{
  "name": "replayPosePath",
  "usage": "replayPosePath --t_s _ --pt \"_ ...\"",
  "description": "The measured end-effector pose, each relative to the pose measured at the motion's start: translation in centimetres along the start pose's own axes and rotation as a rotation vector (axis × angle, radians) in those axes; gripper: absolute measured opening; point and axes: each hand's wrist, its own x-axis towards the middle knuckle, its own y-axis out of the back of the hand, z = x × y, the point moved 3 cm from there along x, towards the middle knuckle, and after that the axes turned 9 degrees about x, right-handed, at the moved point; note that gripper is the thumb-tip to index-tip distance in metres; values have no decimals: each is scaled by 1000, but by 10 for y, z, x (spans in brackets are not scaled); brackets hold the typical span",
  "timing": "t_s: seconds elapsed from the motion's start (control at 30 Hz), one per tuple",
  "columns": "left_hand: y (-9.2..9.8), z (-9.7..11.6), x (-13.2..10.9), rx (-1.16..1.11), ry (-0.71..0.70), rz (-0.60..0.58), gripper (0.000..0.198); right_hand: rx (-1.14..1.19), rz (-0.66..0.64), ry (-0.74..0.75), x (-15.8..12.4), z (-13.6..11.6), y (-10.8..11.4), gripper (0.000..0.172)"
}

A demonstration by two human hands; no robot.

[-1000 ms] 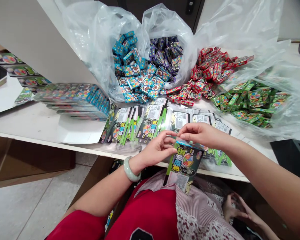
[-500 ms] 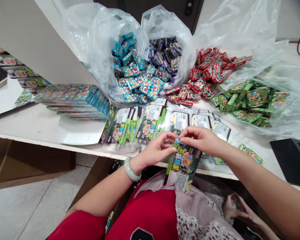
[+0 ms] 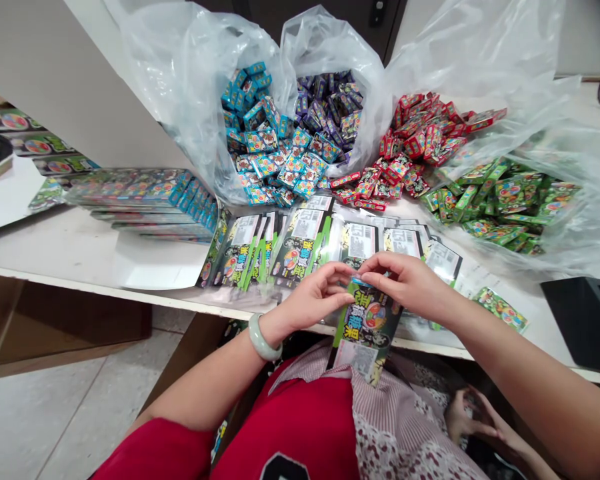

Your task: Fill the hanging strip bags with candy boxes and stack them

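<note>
A black and green candy pouch (image 3: pixel 366 327) hangs upright in front of my body, over the table's front edge. My left hand (image 3: pixel 329 293), with a pale bangle at the wrist, pinches the pouch's top left corner. Across from it, my right hand (image 3: pixel 397 283) grips the top edge, thumb and fingers pressed together. A bit of blue shows at the pouch's top between the fingertips; I cannot tell what it is. Behind my hands lie overlapping pouches (image 3: pixel 300 247) with white labels.
Plastic bags spill small blue packets (image 3: pixel 285 160), purple packets (image 3: pixel 325 107), red packets (image 3: pixel 425 140) and green packets (image 3: pixel 515 200) along the back. Stacked packets (image 3: pixel 145 197) stand left. A black device (image 3: pixel 580 320) sits right. Another person's hands (image 3: pixel 473 417) are below the table edge.
Almost nothing differs. Both hands keep their hold at the top of the pouch, with only slight shifts of the fingers and the view.
</note>
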Motion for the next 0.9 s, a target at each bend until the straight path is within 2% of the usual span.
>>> replayPosePath --t_s 0.27,0.37,0.47,0.73,0.9 --pt "0 -3 1 15 2 0 34 -158 -41 88 1 -3 0 9" --pt "0 -3 0 2 9 -1 35 -174 -2 64 0 -1 0 8" --pt "-1 -4 0 -10 13 -4 39 -148 37 32 -2 2 -2 10" --pt "2 -2 1 75 -36 10 39 -31 122 82 -12 10 -7 12" --pt "4 2 -3 176 -53 28 29 112 213 25 -27 24 -11 15"
